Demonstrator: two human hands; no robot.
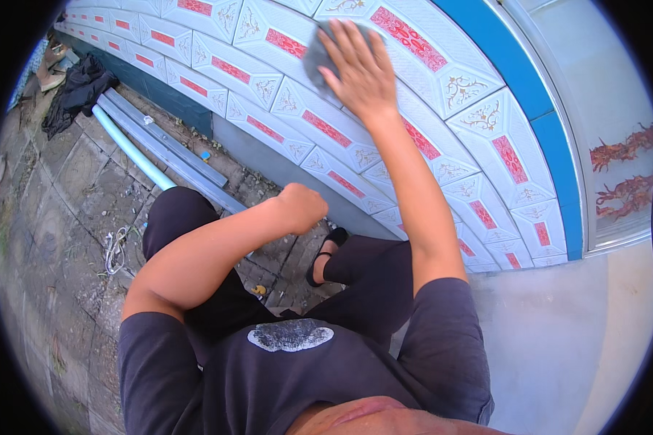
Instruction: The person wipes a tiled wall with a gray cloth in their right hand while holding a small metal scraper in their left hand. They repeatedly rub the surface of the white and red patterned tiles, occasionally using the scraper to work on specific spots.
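Observation:
My right hand [362,73] lies flat with its fingers a little spread on a grey cloth [314,68], pressing it against the tiled wall [326,129]. The wall tiles are white and embossed, with red patterned centres and gold scrollwork. Part of the cloth is covered by the palm and fingers. My left hand [303,209] is curled into a loose fist in front of the lower wall, above the ground and apart from the tiles. Nothing shows in it, though its palm side is hidden.
Grey metal or plastic channels [166,147] and a pale blue pipe [130,147] lie along the wall's foot. Beyond them is a black plastic bag or cloth [79,89]. A white cord bundle [116,250] rests on the paving [60,217]. Blue trim [541,130] borders a glass pane [615,81] at right.

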